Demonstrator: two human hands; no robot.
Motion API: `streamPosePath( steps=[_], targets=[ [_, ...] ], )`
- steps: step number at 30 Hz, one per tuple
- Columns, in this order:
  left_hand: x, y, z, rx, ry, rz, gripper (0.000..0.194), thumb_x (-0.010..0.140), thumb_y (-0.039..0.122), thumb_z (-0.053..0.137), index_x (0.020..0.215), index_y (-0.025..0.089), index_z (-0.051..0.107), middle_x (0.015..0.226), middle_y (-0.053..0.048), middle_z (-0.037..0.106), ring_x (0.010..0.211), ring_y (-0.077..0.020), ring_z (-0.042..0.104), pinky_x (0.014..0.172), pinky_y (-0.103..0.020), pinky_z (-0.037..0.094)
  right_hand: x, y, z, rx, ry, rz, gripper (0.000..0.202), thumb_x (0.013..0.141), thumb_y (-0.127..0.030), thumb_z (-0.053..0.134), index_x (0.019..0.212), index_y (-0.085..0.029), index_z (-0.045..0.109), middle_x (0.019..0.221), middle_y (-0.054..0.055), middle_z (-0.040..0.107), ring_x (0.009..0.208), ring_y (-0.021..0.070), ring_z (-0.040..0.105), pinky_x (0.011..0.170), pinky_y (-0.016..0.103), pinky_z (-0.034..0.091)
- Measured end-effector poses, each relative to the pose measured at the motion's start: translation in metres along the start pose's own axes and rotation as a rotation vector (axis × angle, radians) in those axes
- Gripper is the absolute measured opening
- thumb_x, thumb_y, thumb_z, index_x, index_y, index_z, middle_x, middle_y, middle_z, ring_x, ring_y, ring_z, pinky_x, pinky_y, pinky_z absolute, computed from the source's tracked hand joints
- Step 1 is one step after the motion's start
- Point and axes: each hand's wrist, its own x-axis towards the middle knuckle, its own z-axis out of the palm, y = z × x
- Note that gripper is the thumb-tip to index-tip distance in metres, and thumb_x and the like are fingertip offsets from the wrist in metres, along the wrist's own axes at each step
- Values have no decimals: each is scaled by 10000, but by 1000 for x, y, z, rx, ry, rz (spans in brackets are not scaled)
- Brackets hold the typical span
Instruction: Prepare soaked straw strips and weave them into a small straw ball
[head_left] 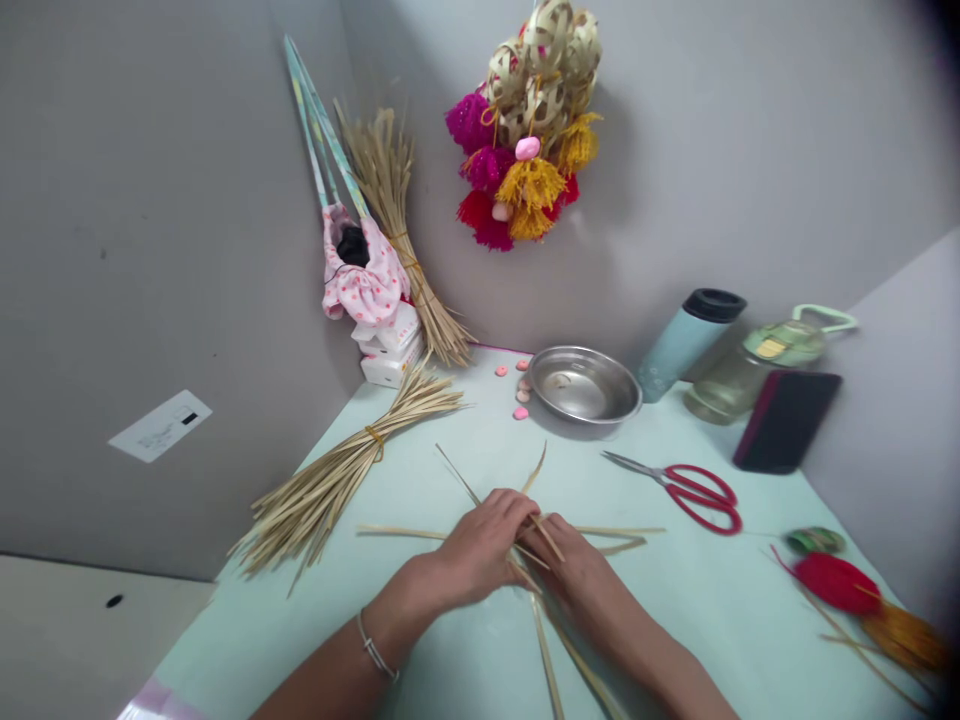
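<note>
Both of my hands meet over crossed straw strips (546, 645) near the front middle of the table. My left hand (484, 545), with a bangle on its wrist, closes its fingers on the strips from the left. Against it, my right hand (566, 565) holds the strips from the right, its fingertips partly hidden. Loose strip ends fan out on every side, some toward me and some to the left, right and back. The crossing point itself is mostly covered by my fingers.
A tied straw bundle (337, 475) lies left. Behind are a metal bowl (585, 385) and small pink pieces (520, 412). To the right are red-handled scissors (701, 495), a phone (787, 422), a tumbler (690, 345), a bottle (750, 370) and red yarn (836, 582). Woven balls (544, 95) hang above.
</note>
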Motion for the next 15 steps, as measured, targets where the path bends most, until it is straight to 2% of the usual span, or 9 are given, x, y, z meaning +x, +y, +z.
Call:
streamPosePath(
  steps=[4,7,10,15],
  targets=[
    [1,1,-3,23,-33,-6,659,603,291,908,1138,208,531,1181,-62,595,1141,-244,510,940,-351,459,-8,-2,-19,213,-53,82,386,957,-91,449,1260,-266,614,1223,79,661,1084,207,617,935,335,493],
    [0,2,-5,13,-31,3,620,623,306,896,1122,215,541,1184,-60,593,1151,-242,508,953,-348,451,-12,2,-26,240,-69,108,344,963,-111,446,1189,-254,662,1205,83,674,1072,205,636,932,332,505],
    [0,1,-4,-6,-26,0,617,627,308,893,1130,222,548,1197,-61,591,1174,-247,504,975,-357,441,-16,13,-24,141,-2,92,335,958,-110,442,1154,-249,676,1218,94,664,1098,208,634,921,336,517],
    [0,-1,-3,-13,-26,2,681,607,302,903,1176,219,539,1235,-73,582,1197,-254,492,993,-367,435,-23,35,-16,-219,203,61,342,900,-75,482,1161,-223,646,1180,107,679,1076,247,644,905,411,516]
  ],
)
